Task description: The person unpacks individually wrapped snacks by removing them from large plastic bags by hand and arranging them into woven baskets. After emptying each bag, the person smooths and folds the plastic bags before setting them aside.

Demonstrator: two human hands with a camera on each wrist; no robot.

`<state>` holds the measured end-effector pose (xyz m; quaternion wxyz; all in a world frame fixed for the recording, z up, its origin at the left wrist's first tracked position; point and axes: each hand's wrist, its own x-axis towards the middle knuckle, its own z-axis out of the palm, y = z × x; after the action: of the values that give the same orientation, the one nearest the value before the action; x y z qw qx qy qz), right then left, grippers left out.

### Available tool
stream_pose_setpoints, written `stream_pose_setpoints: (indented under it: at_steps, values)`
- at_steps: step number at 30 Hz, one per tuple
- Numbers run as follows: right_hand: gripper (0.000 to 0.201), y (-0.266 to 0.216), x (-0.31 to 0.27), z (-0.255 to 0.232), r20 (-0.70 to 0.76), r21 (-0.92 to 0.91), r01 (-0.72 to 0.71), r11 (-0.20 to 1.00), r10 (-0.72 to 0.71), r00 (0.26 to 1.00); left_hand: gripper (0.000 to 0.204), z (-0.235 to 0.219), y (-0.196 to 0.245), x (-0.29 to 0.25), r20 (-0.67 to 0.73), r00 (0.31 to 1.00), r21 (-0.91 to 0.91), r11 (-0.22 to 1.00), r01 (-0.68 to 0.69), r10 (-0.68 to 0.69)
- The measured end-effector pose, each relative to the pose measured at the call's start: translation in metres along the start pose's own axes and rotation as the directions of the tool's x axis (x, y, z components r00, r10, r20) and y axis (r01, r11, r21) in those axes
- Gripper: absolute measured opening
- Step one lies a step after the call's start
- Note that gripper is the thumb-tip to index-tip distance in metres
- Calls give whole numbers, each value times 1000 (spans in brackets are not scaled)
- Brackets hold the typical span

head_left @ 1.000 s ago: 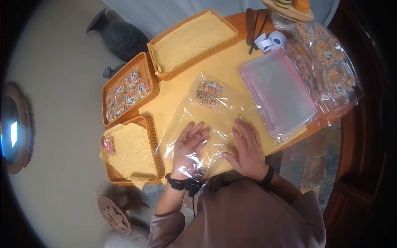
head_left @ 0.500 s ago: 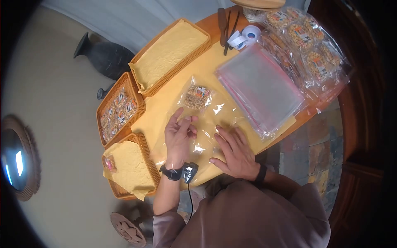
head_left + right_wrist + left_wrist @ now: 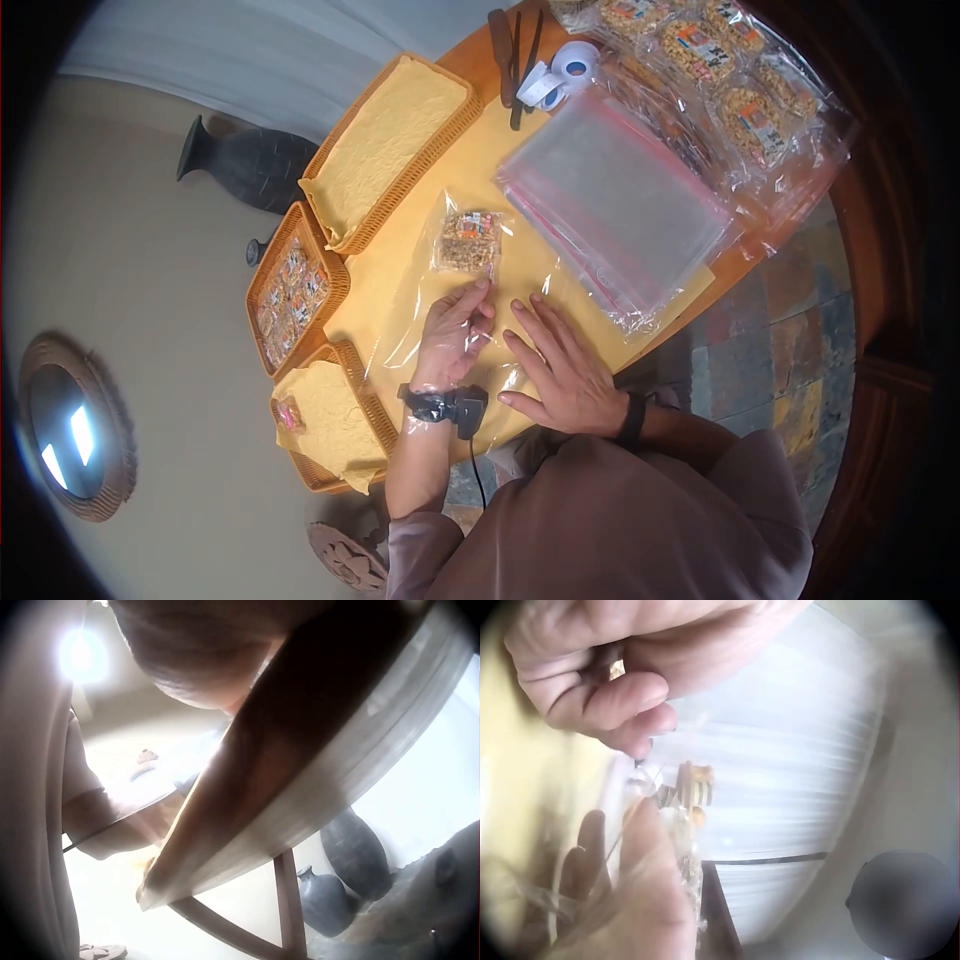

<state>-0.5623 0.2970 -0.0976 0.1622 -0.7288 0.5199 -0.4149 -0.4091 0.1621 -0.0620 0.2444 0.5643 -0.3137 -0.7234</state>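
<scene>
A clear plastic bag (image 3: 520,275) lies flat on the yellow cloth (image 3: 400,260) over the table. One snack packet (image 3: 468,240) sits at the bag's far end. My left hand (image 3: 478,300) is inside the bag up to the wrist, and its loosely bent fingers (image 3: 622,705) reach to the packet's near edge. In the left wrist view the snack packet (image 3: 686,795) shows beyond the thumb (image 3: 641,847). My right hand (image 3: 525,350) lies flat on top of the bag beside the left hand, with its fingers spread.
A stack of clear zip bags (image 3: 610,200) lies to the right. Large bags of snack packets (image 3: 720,80) sit beyond it, with tape rolls (image 3: 560,75) and dark tools (image 3: 510,50). Three wicker baskets (image 3: 390,140) (image 3: 290,295) (image 3: 330,420) line the left. A dark vase (image 3: 240,160) stands on the floor.
My left hand slid deeper into the bag, up to the snack packet. My right hand stayed flat on the bag. The head view shifted, so the table sits higher in frame.
</scene>
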Motion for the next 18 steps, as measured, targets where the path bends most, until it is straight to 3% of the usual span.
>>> stream_pose_setpoints:
  at_steps: [2,4,8,10,14,16,17,18]
  values:
    - [70,0,0,0,-19,-4,7,1000,-7,1000,19,2,-1,4,3,1000,15,1000,-7,7]
    - [70,1,-1,1,-18,15,4,1000,-4,1000,17,2,-7,10,83,996,-119,993,-27,38]
    - [72,4,-3,1,-26,44,16,999,-15,1000,18,13,-6,5,45,999,-175,984,16,-8]
    - [72,4,-3,1,-23,51,13,999,-12,1000,15,5,-10,8,135,991,-323,945,60,-16]
    - [72,2,-2,-1,-10,49,-19,999,19,1000,14,-7,-17,-6,208,978,-374,923,96,-17]
    - [72,1,-2,-4,2,49,-39,998,39,999,15,-10,-16,-35,107,983,-337,924,179,-151]
    - [73,1,0,-5,10,50,-55,997,55,998,9,5,-23,-57,-199,978,-300,954,-6,-57]
    - [73,0,1,-7,13,54,-48,997,48,999,12,6,-21,-77,-234,969,-317,948,0,-78]
